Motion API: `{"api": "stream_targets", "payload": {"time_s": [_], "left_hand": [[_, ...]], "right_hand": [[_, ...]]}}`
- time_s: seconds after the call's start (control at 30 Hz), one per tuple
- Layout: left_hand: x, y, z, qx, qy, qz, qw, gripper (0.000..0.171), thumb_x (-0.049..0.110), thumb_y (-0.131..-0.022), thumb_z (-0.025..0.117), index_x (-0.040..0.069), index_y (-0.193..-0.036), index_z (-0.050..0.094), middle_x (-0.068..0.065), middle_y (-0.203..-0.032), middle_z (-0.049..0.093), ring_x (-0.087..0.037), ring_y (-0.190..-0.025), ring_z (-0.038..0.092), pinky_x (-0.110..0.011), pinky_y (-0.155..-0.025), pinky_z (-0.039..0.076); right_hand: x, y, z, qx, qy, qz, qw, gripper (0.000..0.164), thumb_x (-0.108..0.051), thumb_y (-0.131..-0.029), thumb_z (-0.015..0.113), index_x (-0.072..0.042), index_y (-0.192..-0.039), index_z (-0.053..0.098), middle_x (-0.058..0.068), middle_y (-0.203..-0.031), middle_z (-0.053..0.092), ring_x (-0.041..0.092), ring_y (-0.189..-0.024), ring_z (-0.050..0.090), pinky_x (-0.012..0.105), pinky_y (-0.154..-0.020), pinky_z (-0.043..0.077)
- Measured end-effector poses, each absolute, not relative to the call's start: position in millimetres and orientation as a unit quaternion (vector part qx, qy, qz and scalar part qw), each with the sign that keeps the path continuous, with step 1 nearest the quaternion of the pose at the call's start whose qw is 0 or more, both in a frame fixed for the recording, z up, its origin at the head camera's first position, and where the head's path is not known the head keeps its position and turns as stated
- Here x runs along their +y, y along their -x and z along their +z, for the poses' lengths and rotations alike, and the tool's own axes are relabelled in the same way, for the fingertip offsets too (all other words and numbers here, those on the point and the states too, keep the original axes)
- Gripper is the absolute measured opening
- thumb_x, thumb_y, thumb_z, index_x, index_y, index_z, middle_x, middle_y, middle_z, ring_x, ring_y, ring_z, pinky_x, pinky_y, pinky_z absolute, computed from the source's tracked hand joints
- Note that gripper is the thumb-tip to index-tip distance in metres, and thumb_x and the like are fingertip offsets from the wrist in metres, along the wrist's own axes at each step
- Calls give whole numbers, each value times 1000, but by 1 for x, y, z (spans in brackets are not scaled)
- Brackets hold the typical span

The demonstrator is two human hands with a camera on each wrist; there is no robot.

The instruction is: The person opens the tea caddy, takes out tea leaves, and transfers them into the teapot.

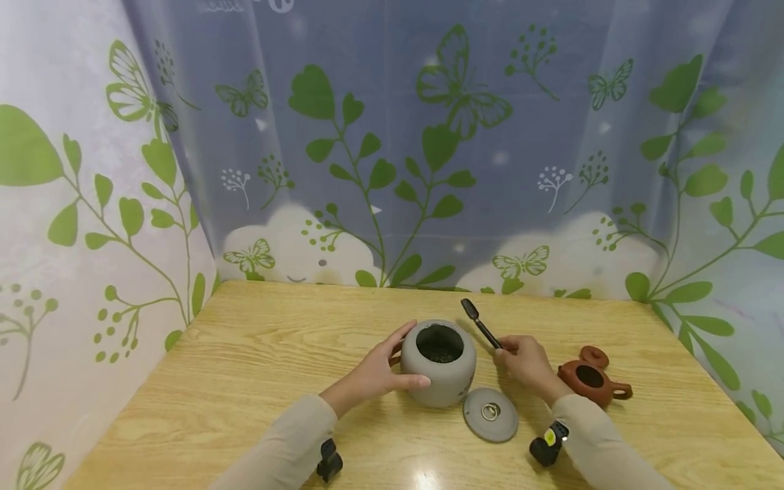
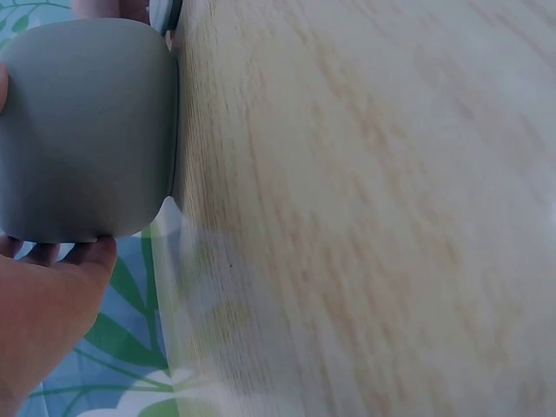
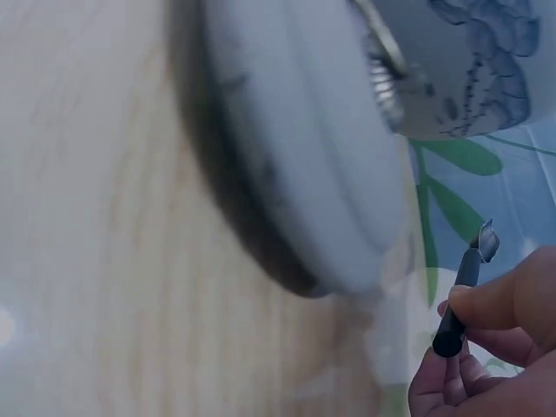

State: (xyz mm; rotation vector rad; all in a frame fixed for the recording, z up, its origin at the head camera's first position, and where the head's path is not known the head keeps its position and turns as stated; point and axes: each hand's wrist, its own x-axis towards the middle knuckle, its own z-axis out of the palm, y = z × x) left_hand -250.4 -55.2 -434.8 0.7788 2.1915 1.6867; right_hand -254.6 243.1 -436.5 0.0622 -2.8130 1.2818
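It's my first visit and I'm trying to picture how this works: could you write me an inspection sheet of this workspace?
Surface: wood-grain table, shiny at the near edge.
Job's things: grey jar, open, dark contents too small to identify; grey lid with metal ring, lying beside it; black scoop.
Clutter: brown teapot, uncovered; round brown piece, probably its lid, next to it.
Hands: left hand holds the jar; right hand holds the scoop.
Cables: nothing seen.
Surroundings: cloth printed with leaves and butterflies.

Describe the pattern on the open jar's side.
Bluish-grey, petal-like shapes with a dark dotted line; the jar shows them best in the right wrist view.
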Motion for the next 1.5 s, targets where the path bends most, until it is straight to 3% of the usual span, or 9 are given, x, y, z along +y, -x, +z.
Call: {"api": "stream_targets", "payload": {"time_s": [0.17,0.4,0.6,0.7,0.83,0.93,1.03,1.23,1.5], "left_hand": [[-55,251,-435,757,-267,581,135,93,29,-81,79,29,-153,20,4,-158,21,-23,-143,25,-42,-113,29],[-55,251,-434,754,-269,584,136,94,30,-80,79,29,-153,20,4,-158,21,-23,-143,25,-42,-114,28],[-55,251,-434,756,-267,581,137,94,31,-80,79,29,-153,20,4,-157,22,-22,-143,26,-42,-114,28],[-55,250,-434,757,-268,580,136,94,31,-81,79,29,-153,20,4,-157,22,-23,-143,26,-42,-113,28],[-55,250,-433,756,-270,580,137,94,32,-81,79,30,-153,19,4,-158,21,-23,-143,25,-42,-113,28],[-56,250,-433,757,-271,579,138,94,33,-81,79,30,-153,19,4,-158,21,-22,-143,25,-42,-113,29],[-56,250,-434,757,-271,578,138,94,33,-81,78,30,-153,19,4,-158,21,-22,-143,25,-42,-113,29],[-55,251,-434,756,-271,579,139,94,33,-81,79,30,-153,19,4,-158,21,-22,-143,25,-42,-113,29],[-56,251,-434,757,-271,579,140,94,34,-81,78,31,-153,19,4,-158,21,-22,-143,25,-42,-113,28]], "right_hand": [[247,251,-430,-904,-30,427,21,29,-1,-94,56,15,-118,58,25,-100,63,25,-80,62,28,-58,49],[255,250,-425,-899,-37,435,18,31,-7,-99,52,12,-122,56,24,-105,65,36,-100,60,37,-75,51],[261,249,-420,-880,-13,471,59,33,-12,-101,50,5,-128,57,21,-110,65,22,-95,60,34,-77,50],[264,248,-416,-867,-4,494,68,36,-18,-102,50,2,-131,56,19,-114,65,11,-92,59,39,-84,51],[268,247,-414,-843,12,533,70,43,-29,-100,53,-2,-133,56,8,-111,67,1,-91,58,39,-92,50],[268,247,-413,-808,12,584,76,48,-34,-97,56,1,-132,55,-4,-101,66,-1,-89,59,28,-89,51],[267,247,-412,-757,9,646,98,44,-31,-96,60,2,-124,59,-11,-91,63,2,-86,59,17,-82,51],[260,245,-407,-676,8,717,170,21,-27,-94,62,-7,-100,67,-7,-81,60,7,-78,56,16,-76,49],[255,241,-401,-672,-36,720,169,31,-31,-98,55,-5,-111,65,-3,-84,66,10,-79,62,18,-71,52]]}}
